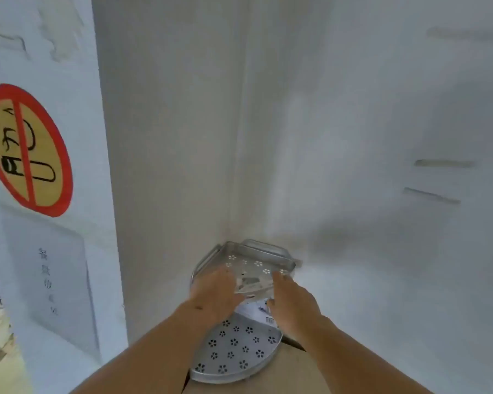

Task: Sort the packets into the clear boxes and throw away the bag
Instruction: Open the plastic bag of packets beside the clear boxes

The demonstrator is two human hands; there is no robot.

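A clear box (252,285) with something pale inside sits between my two hands, just under the upper tier of a metal corner shelf (256,258). My left hand (215,297) presses on its left side and my right hand (292,301) on its right side. Below the box, a white packet with a barcode (264,312) lies on the lower shelf tier (234,351). The picture is blurred, so the box's contents are unclear. No bag is in sight.
The shelf stands in a corner of white walls (239,166). A wall panel at the left carries a round red no-smoking sign (26,150) and a paper notice (49,280). A brown surface (285,373) lies under the shelf.
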